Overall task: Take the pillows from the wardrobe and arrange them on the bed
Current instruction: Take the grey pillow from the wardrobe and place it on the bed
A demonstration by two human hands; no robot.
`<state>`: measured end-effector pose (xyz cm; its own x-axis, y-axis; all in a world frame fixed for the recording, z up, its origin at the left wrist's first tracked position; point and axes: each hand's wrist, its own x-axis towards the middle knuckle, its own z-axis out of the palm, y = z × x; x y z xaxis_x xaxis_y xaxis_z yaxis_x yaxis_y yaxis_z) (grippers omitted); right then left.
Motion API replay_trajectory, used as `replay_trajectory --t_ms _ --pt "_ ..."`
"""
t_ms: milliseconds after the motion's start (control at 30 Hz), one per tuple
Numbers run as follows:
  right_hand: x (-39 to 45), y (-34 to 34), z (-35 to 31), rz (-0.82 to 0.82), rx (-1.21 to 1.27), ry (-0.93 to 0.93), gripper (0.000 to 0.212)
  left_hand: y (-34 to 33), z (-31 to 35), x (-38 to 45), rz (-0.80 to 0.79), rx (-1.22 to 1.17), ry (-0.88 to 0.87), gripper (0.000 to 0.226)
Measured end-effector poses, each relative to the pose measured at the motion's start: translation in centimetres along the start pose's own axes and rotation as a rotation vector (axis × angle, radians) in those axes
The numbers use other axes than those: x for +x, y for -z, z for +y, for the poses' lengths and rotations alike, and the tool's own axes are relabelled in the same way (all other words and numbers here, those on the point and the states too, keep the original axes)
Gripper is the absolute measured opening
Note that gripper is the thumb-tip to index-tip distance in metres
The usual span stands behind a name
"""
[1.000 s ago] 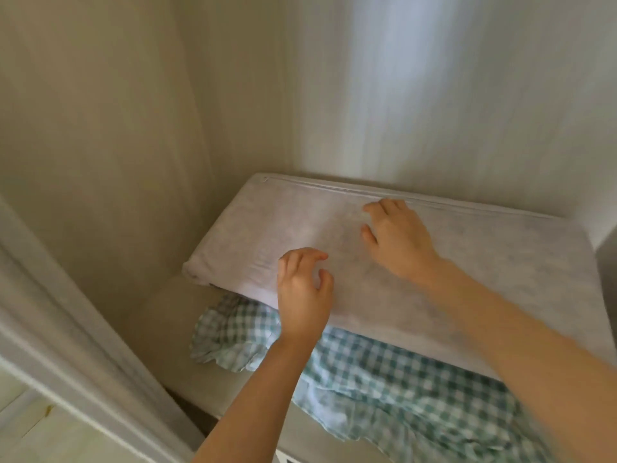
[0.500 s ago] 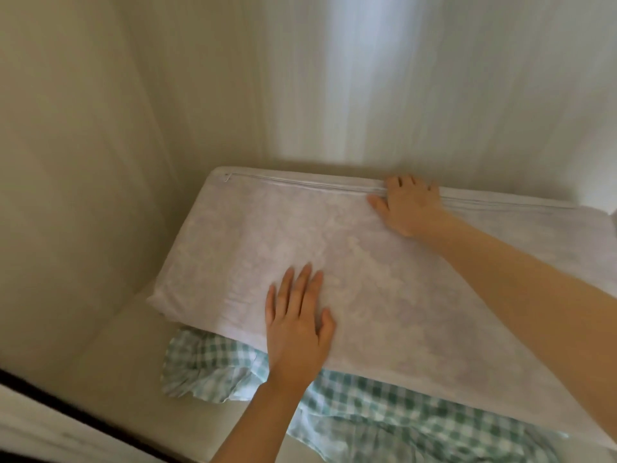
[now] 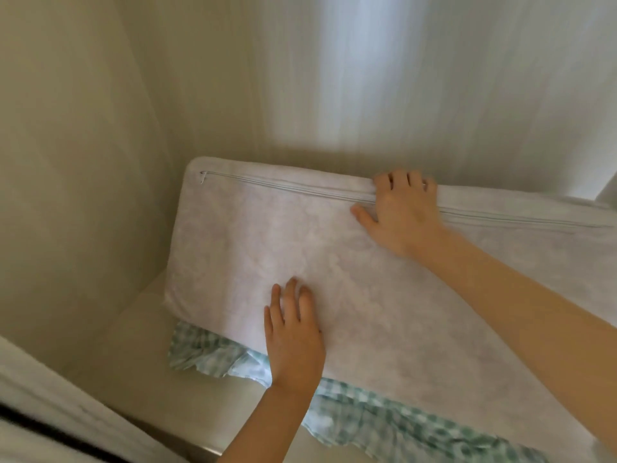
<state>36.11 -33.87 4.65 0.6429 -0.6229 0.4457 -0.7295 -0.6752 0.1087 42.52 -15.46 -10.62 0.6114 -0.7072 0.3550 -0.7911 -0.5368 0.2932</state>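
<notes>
White pillow (image 3: 334, 262) looks soft, light, bulky; right hand (image 3: 404, 212) grip hooks zipper edge, left hand (image 3: 293, 339) flat, open.

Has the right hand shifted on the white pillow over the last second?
Yes. The right hand has gone from the middle of the white pillow to its far edge, fingers now curled over the zipper seam by the wardrobe's back wall.

Pillow (image 3: 334, 262) atop checked cloth (image 3: 213, 359) on shelf (image 3: 133, 355)
</notes>
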Motion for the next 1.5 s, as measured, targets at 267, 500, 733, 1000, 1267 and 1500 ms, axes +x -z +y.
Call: replay_trajectory --t_ms 267,500,733,1000,1267,1500 --pt "-6.0 6.7 -0.9 0.008 0.136 0.113 0.051 5.1 4.0 -2.4 0.058 -0.567 0.239 0.064" --pt "-14.0 13.1 -2.5 -0.082 0.31 0.272 0.044 13.3 7.5 -0.2 0.06 -1.266 0.758 0.112" --pt "-16.2 18.5 0.7 -0.203 0.433 0.229 0.037 14.5 8.7 -2.3 0.046 -1.21 0.976 0.106" --pt "-8.2 14.3 7.3 -0.582 0.289 -0.06 0.082 14.5 8.9 -2.8 -0.118 -1.327 0.886 0.099" --pt "-8.9 16.1 6.7 -0.395 0.31 0.052 0.083 16.5 9.4 -3.4 -0.095 -1.399 0.867 0.105" --pt "-10.7 16.8 5.5 -0.879 0.465 0.121 0.048 16.1 6.4 -7.1 -0.078 -1.434 0.854 0.104"
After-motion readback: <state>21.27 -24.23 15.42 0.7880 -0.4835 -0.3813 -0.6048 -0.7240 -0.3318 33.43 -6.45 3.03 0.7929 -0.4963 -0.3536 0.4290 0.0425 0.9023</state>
